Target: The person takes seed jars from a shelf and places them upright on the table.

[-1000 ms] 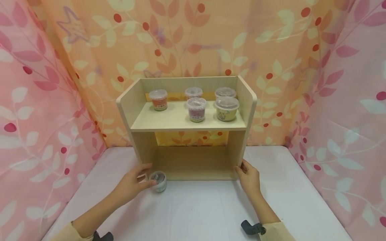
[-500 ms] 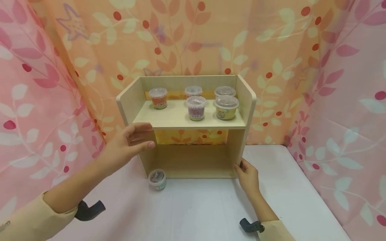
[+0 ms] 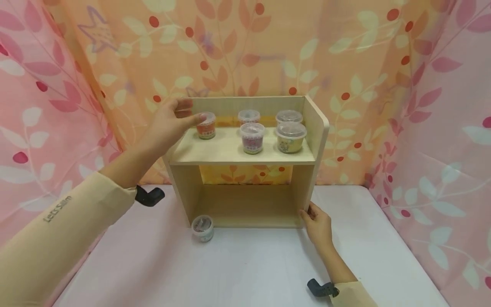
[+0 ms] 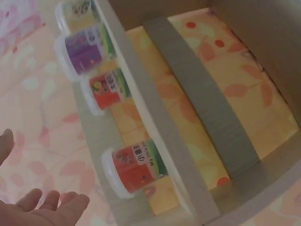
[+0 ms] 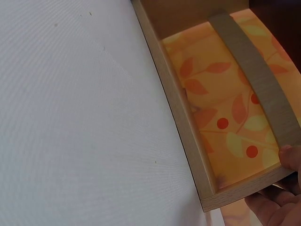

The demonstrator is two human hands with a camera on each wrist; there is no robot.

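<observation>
My left hand (image 3: 166, 125) is raised beside the small red-labelled tub (image 3: 207, 129) at the left of the shelf unit's upper board. In the left wrist view, its extended fingers (image 4: 73, 207) and thumb stand apart from that lidded tub (image 4: 138, 167), and nothing is held. My right hand (image 3: 319, 225) grips the lower right side panel of the pale wooden shelf unit (image 3: 218, 154). In the right wrist view, the thumb (image 5: 290, 157) lies over the panel's inner side, with the other fingers beneath its outer side. A grey-looking lidded tub (image 3: 202, 229) stands on the table by the unit's lower left corner.
On the upper board stand a purple tub (image 3: 252, 140), a red tub (image 3: 249, 117) behind it, a wider yellow tub (image 3: 290, 140) and another wide tub (image 3: 289, 116) behind that. Side panels and a back rail bound this board. White cloth (image 3: 249, 264) covers the table; patterned curtains surround it.
My left hand let go of the tub on the table and rose to the upper board's left end, near the red tub. My right hand kept its grip on the side panel.
</observation>
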